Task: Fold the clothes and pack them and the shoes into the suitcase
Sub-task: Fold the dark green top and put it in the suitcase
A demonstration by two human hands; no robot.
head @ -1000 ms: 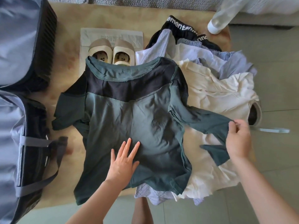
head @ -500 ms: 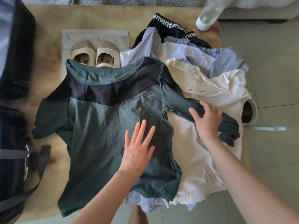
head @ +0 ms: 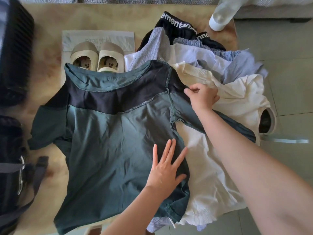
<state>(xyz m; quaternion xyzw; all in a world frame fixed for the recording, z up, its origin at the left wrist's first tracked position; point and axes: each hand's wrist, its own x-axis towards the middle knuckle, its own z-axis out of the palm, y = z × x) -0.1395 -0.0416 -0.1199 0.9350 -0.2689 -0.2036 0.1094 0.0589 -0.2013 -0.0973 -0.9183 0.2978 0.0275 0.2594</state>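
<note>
Head view: the green shirt (head: 110, 141) lies spread on the bench (head: 101, 16), collar away from the person. Its right side overlaps a loose pile of clothes (head: 237, 102). The left hand (head: 166, 170) lies flat on the shirt's lower body with its fingers spread, pressing the cloth down. The right hand (head: 201, 97) has its fingers curled and pinches the shirt at the shoulder seam, where the green cloth meets a cream garment.

The shirt looks thin, light and limp. It will likely slide and wrinkle rather than hold a crease, so shoulder and hem are the sensible places to take hold, with one palm anchoring the body. The shoes (head: 98, 56) stand side by side on a sheet of paper (head: 98, 35), just beyond the collar, which covers their near ends.

The suitcase (head: 11, 141) is at the left edge, dark, blurred and cut off, so how full it is cannot be told. The right forearm hides much of the right sleeve, and how many garments the pile holds is unclear.
</note>
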